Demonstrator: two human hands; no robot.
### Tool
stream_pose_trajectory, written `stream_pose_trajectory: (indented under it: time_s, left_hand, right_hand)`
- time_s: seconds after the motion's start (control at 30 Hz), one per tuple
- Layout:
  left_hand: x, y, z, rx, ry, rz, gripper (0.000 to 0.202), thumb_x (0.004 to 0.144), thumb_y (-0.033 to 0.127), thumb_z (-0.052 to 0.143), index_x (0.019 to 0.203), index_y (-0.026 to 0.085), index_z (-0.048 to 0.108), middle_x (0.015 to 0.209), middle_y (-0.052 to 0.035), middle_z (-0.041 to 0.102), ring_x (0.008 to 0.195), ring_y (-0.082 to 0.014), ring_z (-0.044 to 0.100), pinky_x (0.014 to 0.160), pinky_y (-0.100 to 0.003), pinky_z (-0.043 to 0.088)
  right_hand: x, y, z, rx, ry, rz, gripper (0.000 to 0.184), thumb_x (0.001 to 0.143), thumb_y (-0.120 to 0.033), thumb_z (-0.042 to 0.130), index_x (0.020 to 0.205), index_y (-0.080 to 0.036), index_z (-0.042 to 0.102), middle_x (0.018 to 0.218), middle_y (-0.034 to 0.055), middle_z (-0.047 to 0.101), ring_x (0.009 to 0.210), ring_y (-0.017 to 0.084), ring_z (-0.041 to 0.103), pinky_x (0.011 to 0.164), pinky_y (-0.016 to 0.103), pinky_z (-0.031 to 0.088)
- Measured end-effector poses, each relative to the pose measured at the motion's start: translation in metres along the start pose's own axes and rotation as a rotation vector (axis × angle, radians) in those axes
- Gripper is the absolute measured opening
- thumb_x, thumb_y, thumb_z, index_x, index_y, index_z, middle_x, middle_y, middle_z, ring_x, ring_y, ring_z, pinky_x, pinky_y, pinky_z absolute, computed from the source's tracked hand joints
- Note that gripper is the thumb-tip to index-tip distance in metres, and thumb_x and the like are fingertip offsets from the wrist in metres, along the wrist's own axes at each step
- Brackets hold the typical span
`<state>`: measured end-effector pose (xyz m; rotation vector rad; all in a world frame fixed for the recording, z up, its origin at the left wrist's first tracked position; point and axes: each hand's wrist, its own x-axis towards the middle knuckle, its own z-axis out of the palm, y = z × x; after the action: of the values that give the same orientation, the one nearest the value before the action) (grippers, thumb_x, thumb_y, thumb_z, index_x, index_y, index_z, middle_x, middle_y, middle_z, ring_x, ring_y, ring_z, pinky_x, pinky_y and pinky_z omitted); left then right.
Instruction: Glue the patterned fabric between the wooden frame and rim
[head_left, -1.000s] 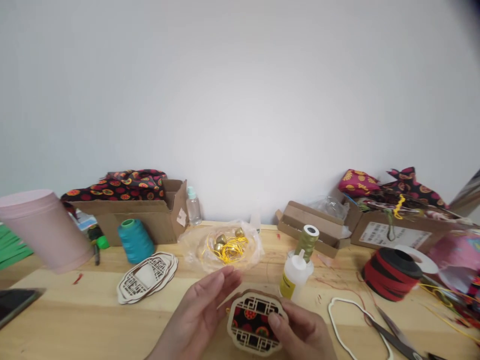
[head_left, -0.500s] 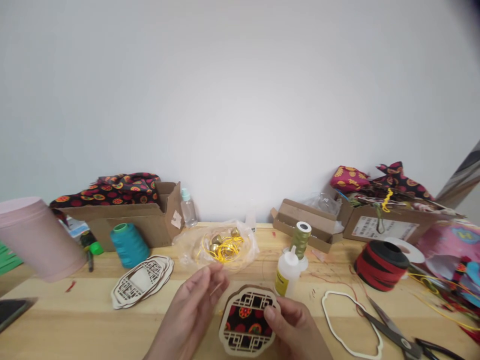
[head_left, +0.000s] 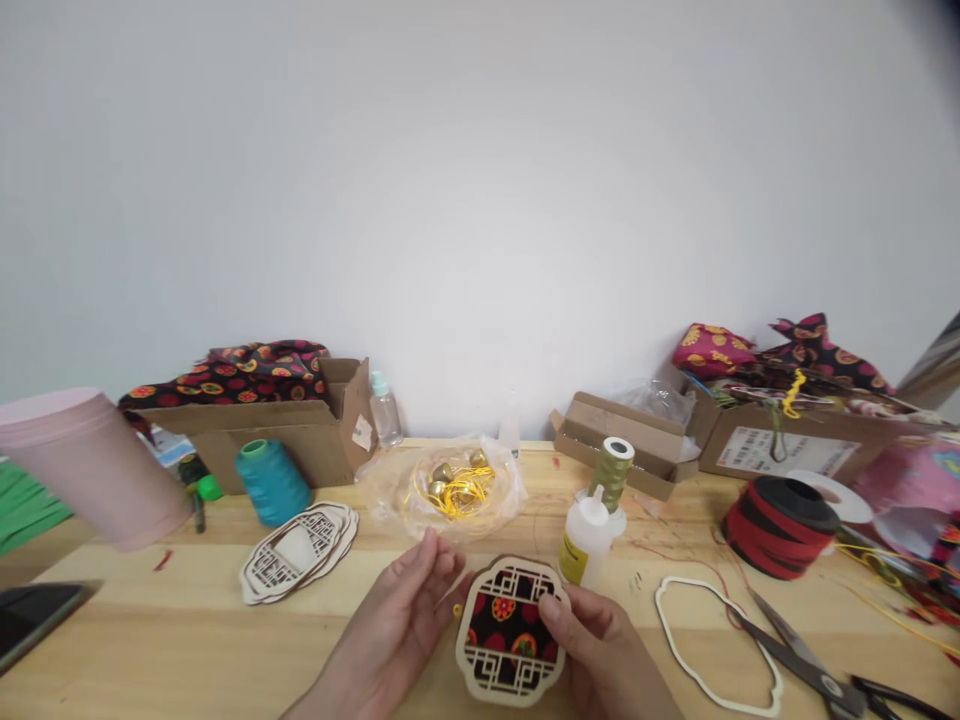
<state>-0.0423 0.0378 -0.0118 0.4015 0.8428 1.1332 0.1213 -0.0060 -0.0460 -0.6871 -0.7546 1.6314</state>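
Observation:
My right hand (head_left: 596,640) grips the right edge of a wooden lattice frame (head_left: 472,672), thumb on its front. Dark fabric with red and orange flowers (head_left: 502,630) shows through the cut-outs. My left hand (head_left: 397,620) is beside the frame's left edge, fingers loosely bent and apart, with nothing visible in it. A small yellow loop (head_left: 457,609) shows between that hand and the frame; what it is attached to is hidden. Just behind the frame stands a white glue bottle (head_left: 587,535) with a yellow label.
Stacked lattice pieces (head_left: 300,555) lie left, by a teal thread cone (head_left: 273,483). Bells with yellow cord (head_left: 465,490) sit on a plastic bag. At right are a thin wooden outline (head_left: 667,640), scissors (head_left: 795,655) and red-black ribbon (head_left: 780,530). Cardboard boxes (head_left: 255,450) line the wall.
The view has shifted slightly, so most things appear a little farther right. Both hands keep nearly the same pose, and the frame stays in my right hand.

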Motion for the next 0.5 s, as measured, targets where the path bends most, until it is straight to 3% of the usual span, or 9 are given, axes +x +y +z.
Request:
stream_pose_trajectory:
  time_s: [0.1, 0.23, 0.5]
  left_hand:
    - [-0.0007, -0.0003, 0.0005, 0.008, 0.009, -0.009, 0.014, 0.078, 0.017, 0.058, 0.066, 0.014, 0.065, 0.065, -0.0041, 0.070, 0.068, -0.0130, 0.064, 0.069, -0.025, 0.051]
    - [-0.0020, -0.0010, 0.0022, 0.057, -0.028, -0.009, 0.020, 0.079, 0.022, 0.055, 0.061, 0.015, 0.060, 0.062, -0.0028, 0.067, 0.065, -0.0145, 0.062, 0.063, -0.026, 0.049]
    - [-0.0042, -0.0022, -0.0016, -0.088, -0.193, -0.061, 0.043, 0.077, 0.038, 0.057, 0.042, 0.020, 0.039, 0.034, 0.0094, 0.024, 0.041, -0.0089, 0.034, 0.050, -0.022, 0.038]
  right_hand:
    - [0.0009, 0.0031, -0.0023, -0.035, 0.016, 0.017, 0.030, 0.068, -0.036, 0.071, 0.092, -0.017, 0.071, 0.070, 0.0080, 0.072, 0.064, 0.018, 0.064, 0.067, 0.030, 0.047]
    - [0.0008, 0.0034, -0.0020, -0.044, 0.028, 0.021, 0.030, 0.067, -0.036, 0.071, 0.090, -0.017, 0.072, 0.071, 0.0079, 0.072, 0.066, 0.018, 0.064, 0.069, 0.030, 0.046]
    - [-0.0001, 0.0011, 0.0002, -0.054, 0.038, 0.042, 0.026, 0.065, -0.038, 0.072, 0.075, -0.014, 0.074, 0.067, 0.0077, 0.071, 0.061, 0.015, 0.061, 0.064, 0.026, 0.046]
